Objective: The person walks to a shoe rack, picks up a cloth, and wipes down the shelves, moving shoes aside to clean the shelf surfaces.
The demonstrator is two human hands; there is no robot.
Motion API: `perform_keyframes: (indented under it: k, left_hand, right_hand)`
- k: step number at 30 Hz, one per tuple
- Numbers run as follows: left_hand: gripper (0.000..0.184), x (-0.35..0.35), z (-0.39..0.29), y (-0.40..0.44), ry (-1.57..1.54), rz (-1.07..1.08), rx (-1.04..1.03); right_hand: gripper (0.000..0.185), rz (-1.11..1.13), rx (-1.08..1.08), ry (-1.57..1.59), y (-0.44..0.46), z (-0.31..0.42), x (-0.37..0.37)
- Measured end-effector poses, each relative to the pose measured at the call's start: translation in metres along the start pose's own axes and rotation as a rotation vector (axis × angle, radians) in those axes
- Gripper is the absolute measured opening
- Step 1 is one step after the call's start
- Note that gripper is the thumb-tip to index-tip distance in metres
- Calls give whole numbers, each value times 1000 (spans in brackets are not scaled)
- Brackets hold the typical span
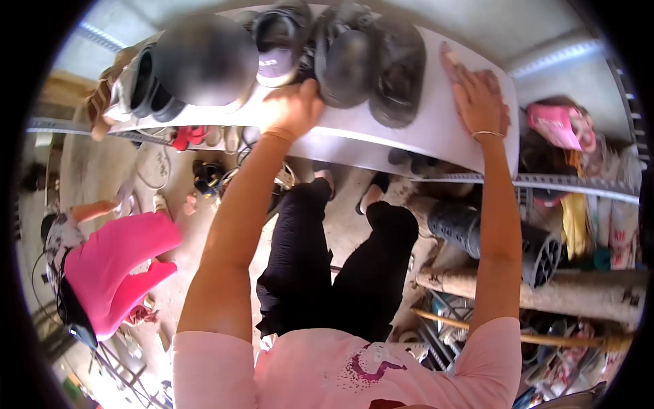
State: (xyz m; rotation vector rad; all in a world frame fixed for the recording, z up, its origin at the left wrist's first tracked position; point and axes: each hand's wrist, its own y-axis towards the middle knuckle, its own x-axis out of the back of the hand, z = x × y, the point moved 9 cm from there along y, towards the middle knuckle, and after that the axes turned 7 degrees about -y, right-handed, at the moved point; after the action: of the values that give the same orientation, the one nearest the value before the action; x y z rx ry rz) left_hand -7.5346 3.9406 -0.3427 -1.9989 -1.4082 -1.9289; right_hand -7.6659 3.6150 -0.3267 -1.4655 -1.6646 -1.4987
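A row of dark shoes stands on a white shelf board (443,143) in front of me. My left hand (291,112) is at the board's front edge, fingers curled in among the shoes; what they grip, if anything, is hidden. Just above it stands a black shoe with a pale purple inside (276,51). To its right are a dark grey shoe (347,68) and a black shoe (398,75). My right hand (480,102) lies flat on the board's right end, fingers stretched out, apart from the shoes. A brownish edge beside it is unclear.
A person in pink trousers (126,262) sits low at the left. Shoes, including a black pair (206,176), lie on the floor under the shelf. At the right are a pink item (555,125), a black ribbed cylinder (456,228) and a thick pole (579,294).
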Motion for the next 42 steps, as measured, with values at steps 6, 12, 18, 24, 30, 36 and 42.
perform_keyframes:
  k: [6,12,18,24,30,36,42]
  left_hand:
    - [12,5,-4,2,-35,-77,-44]
    - [11,3,-4,4,-28,-80,-45]
    - [13,-1,0,1,-54,-6,-18]
    - [16,-1,0,1,-35,-9,-16]
    - [11,7,-4,0,-27,-137,-69]
    - [11,0,-2,0,-8,-97,-91]
    - [18,-5,4,0,15,44,1]
  right_hand:
    - [46,-57,72,81,-72,41,57]
    - [45,79,2,234,-122,-10,57]
    - [44,26,-5,-206,-137,-32,26]
    - [44,-95,-405,-231,-133,-23,33]
    - [44,-205,-474,-186,-107,49,55]
    - [53,-130,-387,41,-85,117,71]
    - [64,140,42,443,-113,61,78]
